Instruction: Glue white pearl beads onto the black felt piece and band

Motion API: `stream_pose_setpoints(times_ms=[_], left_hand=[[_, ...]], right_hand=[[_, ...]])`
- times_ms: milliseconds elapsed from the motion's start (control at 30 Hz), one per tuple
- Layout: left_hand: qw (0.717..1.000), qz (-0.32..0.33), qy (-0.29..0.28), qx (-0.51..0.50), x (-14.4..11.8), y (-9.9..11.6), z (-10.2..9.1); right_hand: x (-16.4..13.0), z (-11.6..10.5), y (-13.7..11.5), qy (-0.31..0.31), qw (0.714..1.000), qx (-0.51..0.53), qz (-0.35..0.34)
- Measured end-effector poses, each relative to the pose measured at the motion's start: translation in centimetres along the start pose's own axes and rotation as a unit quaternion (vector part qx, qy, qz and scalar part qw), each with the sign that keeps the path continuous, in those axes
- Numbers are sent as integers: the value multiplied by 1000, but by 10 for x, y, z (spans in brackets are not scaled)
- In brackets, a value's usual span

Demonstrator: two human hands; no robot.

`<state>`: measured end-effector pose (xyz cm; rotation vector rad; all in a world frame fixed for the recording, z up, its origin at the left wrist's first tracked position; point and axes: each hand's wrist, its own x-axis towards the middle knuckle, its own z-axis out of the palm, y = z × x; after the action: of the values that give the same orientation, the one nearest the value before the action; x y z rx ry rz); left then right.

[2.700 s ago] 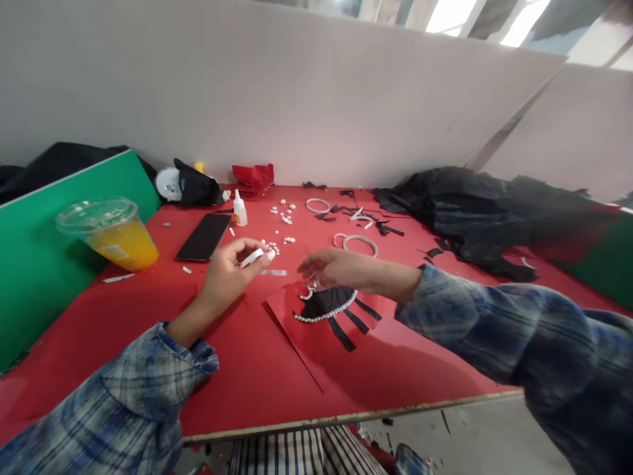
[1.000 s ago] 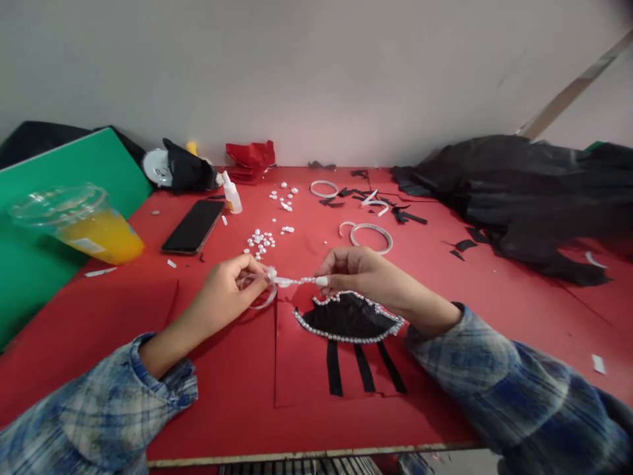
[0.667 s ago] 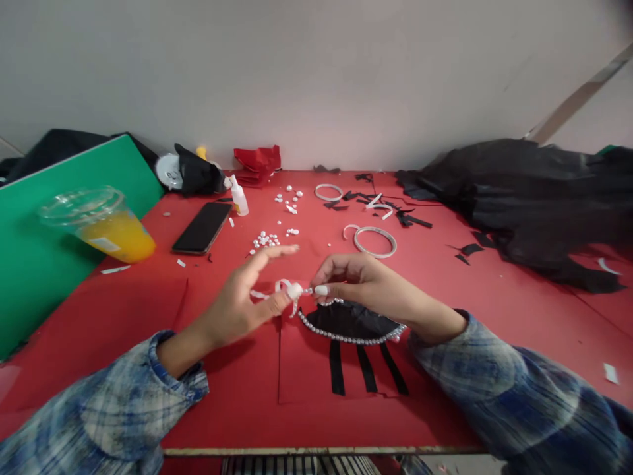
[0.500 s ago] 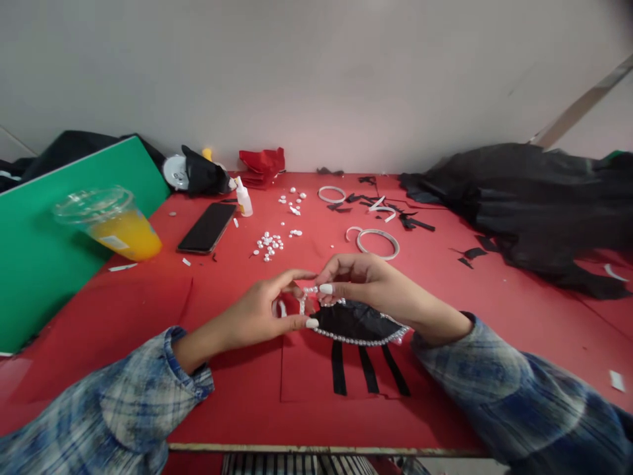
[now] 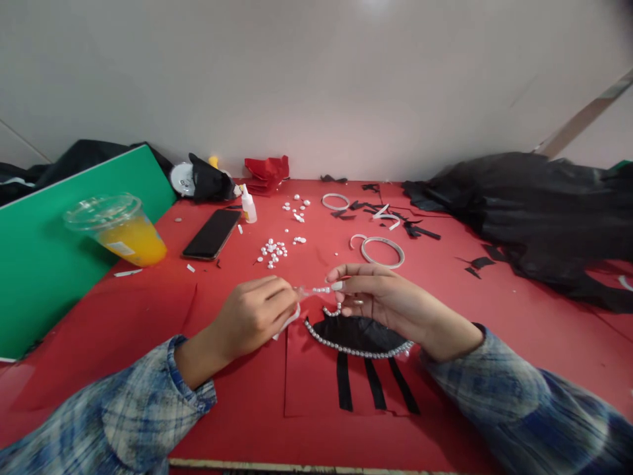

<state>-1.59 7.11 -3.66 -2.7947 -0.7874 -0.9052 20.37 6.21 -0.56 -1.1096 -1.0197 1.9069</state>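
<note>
Between both hands a short strip of white pearl beads [image 5: 321, 290] is stretched above the table. My right hand [image 5: 386, 297] pinches its right end between thumb and forefinger, the other fingers loosely curled. My left hand [image 5: 260, 313], back upward, is closed at its left end; the fingertips are partly hidden. A white curled strip [image 5: 291, 320] sticks out below the left fingers. Under the right hand lies a black eye-shaped cutout [image 5: 361, 335] on red paper, its lower edge lined with a pearl bead trim [image 5: 341, 348]. Three black strips [image 5: 374, 386] extend below it.
Loose pearls [image 5: 271, 249], a small white bottle [image 5: 248, 206] and a phone [image 5: 212, 234] lie beyond my hands. A tilted cup of orange drink [image 5: 131, 237] rests by a green board [image 5: 30, 277]. Tape rings [image 5: 383, 252], black scraps and black fabric [image 5: 514, 204] are rightward.
The pearl strip was bent in a loop and is now pulled straighter. My left hand has turned back upward and closed, and it has moved slightly left.
</note>
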Motion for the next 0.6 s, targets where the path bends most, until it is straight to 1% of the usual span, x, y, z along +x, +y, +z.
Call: stream_pose_setpoints(times_ms=[67,133,200,233,267,300,333,367,433,467,500,533,567,600], left_hand=[[999,18,-13,32,0,1,-1],[998,26,-13,50,1,2,-3],[998,26,-11,55,1,2,-3],[998,22,-11,51,1,2,-3],[999,15,-12,44,1,2,-2],[999,7,-12,33,1,2,-1],[1000,-3,-10,21,0,2,-1],[1000,-11,-8,10,0,2,0],[1000,-21,-4,-6,-1,2,2],[1000,-23,-2,-11,-1,1,2],[1000,-23,-1,-14,-2,2,2],[1000,-22,-1,-15,-2,2,3],[1000,-19,-3,-16,-2,2,2],[1000,-17,-5,-16,-1,2,2]], right_hand=[[0,-1,0,-9,1000,4,4],[0,-2,-1,-10,1000,-17,-7],[0,-2,0,-3,996,-78,-43],[0,-2,0,0,989,-128,-72],[1,-3,2,2,976,-188,-109],[2,-3,3,4,955,-255,-152],[3,-3,6,8,925,-324,-200],[4,-3,8,16,886,-390,-250],[5,-4,13,33,798,-497,-339],[5,-4,15,37,757,-537,-370],[5,-5,16,37,724,-568,-390],[5,-5,16,32,700,-590,-400],[5,-5,15,25,685,-607,-402],[4,-6,14,18,678,-618,-398]])
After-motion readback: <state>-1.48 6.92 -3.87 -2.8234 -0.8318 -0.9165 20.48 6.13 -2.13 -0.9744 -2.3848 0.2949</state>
